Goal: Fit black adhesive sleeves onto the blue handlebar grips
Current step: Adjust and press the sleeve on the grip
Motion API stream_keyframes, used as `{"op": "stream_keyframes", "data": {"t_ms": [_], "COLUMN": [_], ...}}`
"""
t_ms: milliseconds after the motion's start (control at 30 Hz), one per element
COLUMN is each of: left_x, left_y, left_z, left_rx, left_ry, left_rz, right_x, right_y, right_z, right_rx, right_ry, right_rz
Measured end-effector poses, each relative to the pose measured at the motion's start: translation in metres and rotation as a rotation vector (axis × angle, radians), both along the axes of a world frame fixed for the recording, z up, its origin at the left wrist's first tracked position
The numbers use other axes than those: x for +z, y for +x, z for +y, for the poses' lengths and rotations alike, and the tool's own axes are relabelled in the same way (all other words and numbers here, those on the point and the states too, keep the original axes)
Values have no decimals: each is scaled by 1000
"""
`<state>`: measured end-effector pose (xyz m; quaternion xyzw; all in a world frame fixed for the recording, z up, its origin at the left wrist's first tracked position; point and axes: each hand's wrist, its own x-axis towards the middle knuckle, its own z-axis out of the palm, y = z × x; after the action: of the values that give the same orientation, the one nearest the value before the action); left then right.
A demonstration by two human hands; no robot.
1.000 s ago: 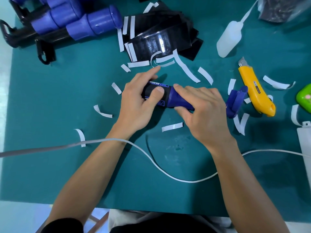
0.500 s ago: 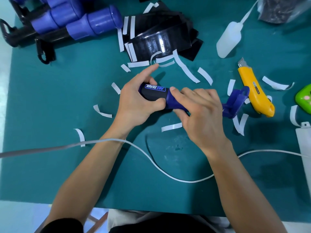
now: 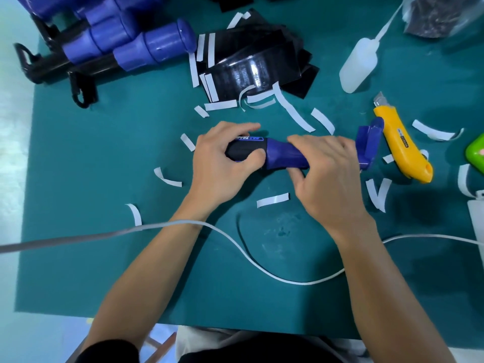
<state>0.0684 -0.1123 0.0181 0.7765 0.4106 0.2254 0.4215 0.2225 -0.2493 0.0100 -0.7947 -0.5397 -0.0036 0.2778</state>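
A blue handlebar grip (image 3: 284,157) lies level over the middle of the teal mat, its bracket end pointing right. A black adhesive sleeve (image 3: 245,150) with blue lettering wraps its left end. My left hand (image 3: 222,163) grips that sleeved end, thumb pressed on the black surface. My right hand (image 3: 327,176) curls round the blue body of the grip, fingers over the top and thumb beneath. A pile of loose black sleeves (image 3: 251,66) lies at the back centre. Several more blue grips on black bars (image 3: 136,45) are stacked at the back left.
White backing strips (image 3: 272,199) are scattered over the teal mat (image 3: 91,158). A yellow utility knife (image 3: 400,142) lies just right of the grip. A white squeeze bottle (image 3: 358,65) stands at the back right. A white cable (image 3: 235,244) crosses under my forearms. A green object (image 3: 475,153) sits at the right edge.
My left forefinger, raised before, has come down and the hand has closed over the sleeved end. The grip has turned a little, its lettering now toward the far side.
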Motion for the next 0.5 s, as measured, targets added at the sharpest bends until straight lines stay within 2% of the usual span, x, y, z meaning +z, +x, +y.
{"op": "stream_keyframes", "data": {"t_ms": [133, 267, 400, 500], "left_x": [2, 7, 9, 7], "left_y": [5, -1, -4, -3], "left_z": [-8, -9, -6, -7], "left_rx": [98, 62, 25, 11], "left_ry": [-61, -132, -101, -95], "left_rz": [-56, -140, -154, -157], "right_x": [-4, -6, -7, -8], "right_y": [-4, -8, -13, -13], "right_z": [0, 1, 4, 4], "right_rx": [2, -48, -100, -104], "right_ry": [21, 112, 252, 272], "right_rz": [-63, -164, -246, -251]}}
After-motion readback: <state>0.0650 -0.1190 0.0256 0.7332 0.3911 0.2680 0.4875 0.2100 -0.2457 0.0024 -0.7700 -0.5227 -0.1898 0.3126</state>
